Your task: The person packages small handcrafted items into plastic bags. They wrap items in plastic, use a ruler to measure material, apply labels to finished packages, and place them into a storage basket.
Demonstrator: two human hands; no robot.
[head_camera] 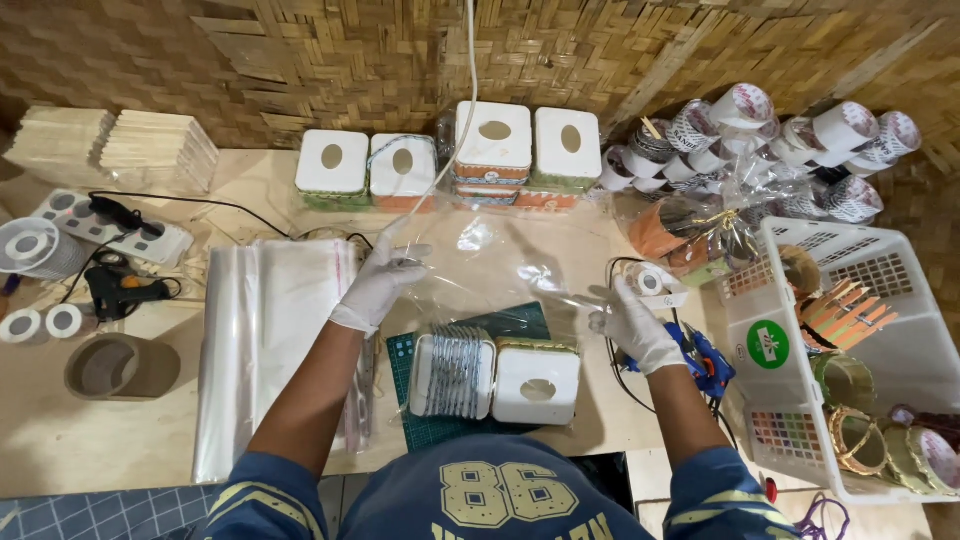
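Clear plastic wrap (pixel 490 255) is being stretched taut above the tabletop (pixel 120 440), both gloved hands pinching it: left hand (pixel 380 280) one edge, right hand (pixel 632 322) the other, holding it open over two white boxes (pixel 497 375) sitting on a green mat (pixel 425 430). Four more boxes (pixel 450 150) are waiting behind, one white basket (pixel 900 290) standing at right.

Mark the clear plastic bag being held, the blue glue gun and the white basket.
clear plastic bag (pixel 505 262), head view, middle of the transparent sheet stretched between the gloved hands
blue glue gun (pixel 708 362), head view, on its blue body
white basket (pixel 925 345), head view, bare right wall
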